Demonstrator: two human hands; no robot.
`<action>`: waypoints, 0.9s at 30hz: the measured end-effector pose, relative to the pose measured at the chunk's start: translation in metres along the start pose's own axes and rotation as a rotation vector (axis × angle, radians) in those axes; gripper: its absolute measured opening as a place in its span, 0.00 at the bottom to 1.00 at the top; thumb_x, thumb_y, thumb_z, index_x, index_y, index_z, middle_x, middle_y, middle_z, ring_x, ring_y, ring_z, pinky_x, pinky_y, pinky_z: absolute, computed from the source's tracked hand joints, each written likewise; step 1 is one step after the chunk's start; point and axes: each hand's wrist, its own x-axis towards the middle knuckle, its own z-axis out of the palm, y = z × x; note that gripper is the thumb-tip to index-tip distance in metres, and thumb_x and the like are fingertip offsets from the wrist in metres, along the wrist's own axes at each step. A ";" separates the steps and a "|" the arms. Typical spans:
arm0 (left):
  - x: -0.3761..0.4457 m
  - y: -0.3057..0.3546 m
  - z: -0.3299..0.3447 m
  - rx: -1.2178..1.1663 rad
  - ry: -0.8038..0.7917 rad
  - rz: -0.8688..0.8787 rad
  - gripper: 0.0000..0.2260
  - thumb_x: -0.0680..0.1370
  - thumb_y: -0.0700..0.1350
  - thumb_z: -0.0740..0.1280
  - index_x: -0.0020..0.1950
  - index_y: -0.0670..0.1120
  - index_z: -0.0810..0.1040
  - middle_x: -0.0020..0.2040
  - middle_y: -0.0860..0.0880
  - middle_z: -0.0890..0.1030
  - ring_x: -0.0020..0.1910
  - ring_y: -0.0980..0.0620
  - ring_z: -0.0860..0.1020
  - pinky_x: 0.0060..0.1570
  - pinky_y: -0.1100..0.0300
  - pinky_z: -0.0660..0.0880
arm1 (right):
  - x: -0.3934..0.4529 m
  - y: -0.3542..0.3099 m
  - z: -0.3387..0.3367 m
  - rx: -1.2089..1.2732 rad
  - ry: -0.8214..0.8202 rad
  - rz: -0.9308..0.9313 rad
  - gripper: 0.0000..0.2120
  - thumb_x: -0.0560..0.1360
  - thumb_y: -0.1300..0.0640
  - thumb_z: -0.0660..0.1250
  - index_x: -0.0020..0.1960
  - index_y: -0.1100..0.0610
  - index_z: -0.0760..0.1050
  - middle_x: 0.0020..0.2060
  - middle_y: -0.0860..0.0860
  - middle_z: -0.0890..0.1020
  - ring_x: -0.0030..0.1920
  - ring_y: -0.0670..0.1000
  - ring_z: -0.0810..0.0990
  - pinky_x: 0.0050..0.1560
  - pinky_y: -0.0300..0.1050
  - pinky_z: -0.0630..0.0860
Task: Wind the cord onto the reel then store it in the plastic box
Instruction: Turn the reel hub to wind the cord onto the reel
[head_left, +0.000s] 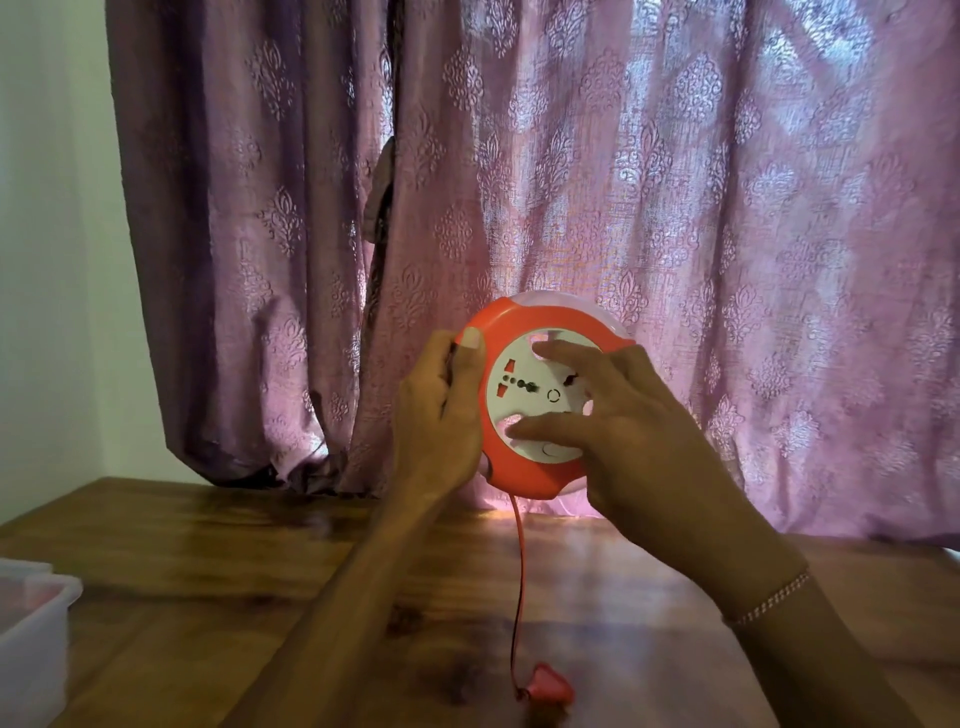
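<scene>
Two hands hold the reel (540, 395) upright above the tabletop (260, 561), its white socket face turned toward the camera. The left hand (441, 410) is closed around the reel's left rim, thumb on the orange front and fingers wrapped behind, which looks like the steadying grip that keeps the housing from turning. The right hand (618, 421) lies spread and open over the white centre disc, with one fingertip set in a notch near the disc's top and another in a notch near its bottom; that placement suits turning the disc to draw the cord in.

The cord (517, 582) leaves the bottom of the reel and hangs nearly straight down to the tabletop, where it ends in the plug (550, 688) lying close to the near edge. Holding the reel raised probably keeps the cord free of kinks as it feeds in. Only a short run appears left outside, so winding seems close to done, though how much is already wound inside cannot be seen.

The box (36, 634) sits at the left edge of the tabletop, well apart from the reel and partly cut off by the frame; whether it has a lid on is unclear. A curtain (675, 208) hangs behind the far edge, brightly backlit, so the reel's upper rim is hard to read
</scene>
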 end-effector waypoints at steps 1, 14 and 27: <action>0.000 0.000 0.000 0.005 -0.002 0.010 0.20 0.80 0.65 0.56 0.48 0.50 0.75 0.42 0.43 0.84 0.43 0.40 0.83 0.43 0.37 0.80 | 0.000 -0.001 0.002 -0.028 -0.013 0.013 0.32 0.61 0.71 0.68 0.57 0.43 0.83 0.71 0.54 0.73 0.58 0.58 0.70 0.55 0.58 0.77; -0.004 0.002 0.002 0.061 -0.028 0.048 0.21 0.81 0.63 0.56 0.47 0.46 0.75 0.38 0.46 0.83 0.39 0.44 0.83 0.40 0.38 0.80 | -0.002 -0.016 -0.001 -0.106 0.036 0.267 0.29 0.69 0.49 0.66 0.69 0.37 0.71 0.47 0.54 0.75 0.46 0.58 0.74 0.44 0.51 0.72; -0.001 0.004 0.001 -0.010 0.004 0.041 0.21 0.81 0.64 0.56 0.46 0.48 0.74 0.40 0.43 0.82 0.41 0.39 0.82 0.43 0.36 0.78 | 0.002 -0.008 -0.008 0.076 0.229 0.158 0.13 0.78 0.54 0.64 0.59 0.52 0.82 0.45 0.52 0.74 0.47 0.55 0.73 0.43 0.49 0.74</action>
